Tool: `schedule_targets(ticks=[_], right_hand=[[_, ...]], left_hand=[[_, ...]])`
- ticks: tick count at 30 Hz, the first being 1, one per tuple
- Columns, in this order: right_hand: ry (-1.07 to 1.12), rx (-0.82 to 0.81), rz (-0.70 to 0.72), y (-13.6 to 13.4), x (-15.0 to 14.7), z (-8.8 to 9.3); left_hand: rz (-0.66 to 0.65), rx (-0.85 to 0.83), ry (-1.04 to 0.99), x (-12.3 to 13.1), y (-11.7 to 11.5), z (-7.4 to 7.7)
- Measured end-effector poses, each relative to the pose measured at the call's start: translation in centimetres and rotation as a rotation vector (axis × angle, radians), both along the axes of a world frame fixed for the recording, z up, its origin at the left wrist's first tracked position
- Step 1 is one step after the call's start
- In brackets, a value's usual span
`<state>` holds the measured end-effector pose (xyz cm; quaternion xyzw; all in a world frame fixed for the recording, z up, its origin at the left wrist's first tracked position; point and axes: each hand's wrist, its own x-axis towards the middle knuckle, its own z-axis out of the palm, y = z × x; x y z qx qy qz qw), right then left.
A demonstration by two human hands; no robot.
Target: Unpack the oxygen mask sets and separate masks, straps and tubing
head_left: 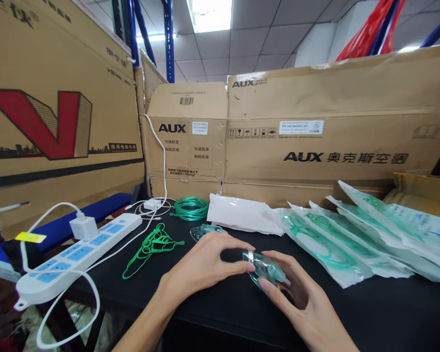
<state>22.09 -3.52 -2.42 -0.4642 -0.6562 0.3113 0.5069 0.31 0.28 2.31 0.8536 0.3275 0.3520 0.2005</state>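
Note:
Both my hands hold a clear green plastic mask (pixel 266 268) just above the black table (pixel 212 303). My left hand (pixel 201 266) pinches its near end with thumb and fingers curled. My right hand (pixel 300 298) cups it from below and the right, fingers bent around it. A second clear mask piece (pixel 205 231) lies just behind my left hand. A green elastic strap (pixel 150 247) lies loose to the left, and a coil of green tubing (pixel 190 208) rests farther back.
Several sealed packets with green tubing (pixel 352 239) fan across the right side. An opened white wrapper (pixel 242 215) lies at the back. A white power strip (pixel 77 249) with a plugged charger sits at left. Big cardboard boxes (pixel 315 137) wall the back and left.

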Motion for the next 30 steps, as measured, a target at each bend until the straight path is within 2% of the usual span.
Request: schedule_targets(ticks=[8,11,14,17,19,21,24,27,30], right_hand=[[0.018,-0.041,-0.025,-0.2,-0.3,0.3],[-0.031,0.002,-0.083,-0.1,-0.5,0.1],[-0.101,0.025,-0.119,0.0,-0.7,0.0],[-0.159,0.019,-0.135,0.1,-0.6,0.0],[-0.186,0.017,-0.145,0.1,-0.6,-0.1],[-0.202,0.028,-0.15,0.2,-0.5,-0.2],[-0.223,0.046,-0.16,0.2,-0.5,-0.3],[-0.231,0.048,-0.158,0.1,-0.5,-0.3],[-0.235,0.035,-0.155,0.2,-0.5,-0.3]], left_hand=[[-0.146,0.025,-0.003,0.3,0.1,-0.1],[-0.109,0.007,-0.037,0.4,0.1,0.0],[-0.073,-0.038,-0.108,-0.1,-0.1,0.8],[-0.032,-0.076,-0.146,-1.5,-0.6,1.9],[0.036,-0.084,-0.096,-2.9,-1.1,2.1],[0.12,-0.084,0.0,-4.3,-1.6,1.5],[0.201,-0.082,0.146,-6.0,-2.2,-0.3],[0.216,-0.048,0.247,-7.0,-2.5,-2.0],[0.219,0.002,0.301,-7.3,-2.6,-2.5]])
